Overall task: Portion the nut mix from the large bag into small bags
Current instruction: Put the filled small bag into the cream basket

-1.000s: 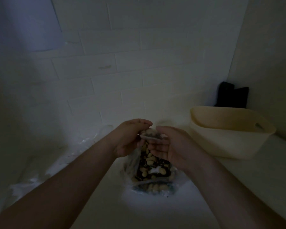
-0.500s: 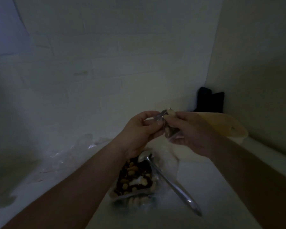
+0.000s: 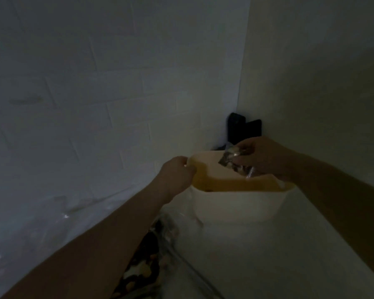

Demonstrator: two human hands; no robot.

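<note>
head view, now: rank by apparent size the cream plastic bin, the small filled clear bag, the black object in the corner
1. Cream plastic bin, clearly largest.
2 and 3. Small filled clear bag in the right hand and black object in the corner: they look alike, both partly hidden, the bag nearer the camera, so unranked.

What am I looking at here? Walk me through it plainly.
There is no machine, only a person's two bare hands seen from a camera worn on the head, looking forward and down. It is dim. The right hand grips a small bag of nut mix over a cream tub. The left hand holds the tub's rim. Below, partly hidden by the left arm, the large bag of nuts lies on the white counter. A dark object stands in the corner.
</note>
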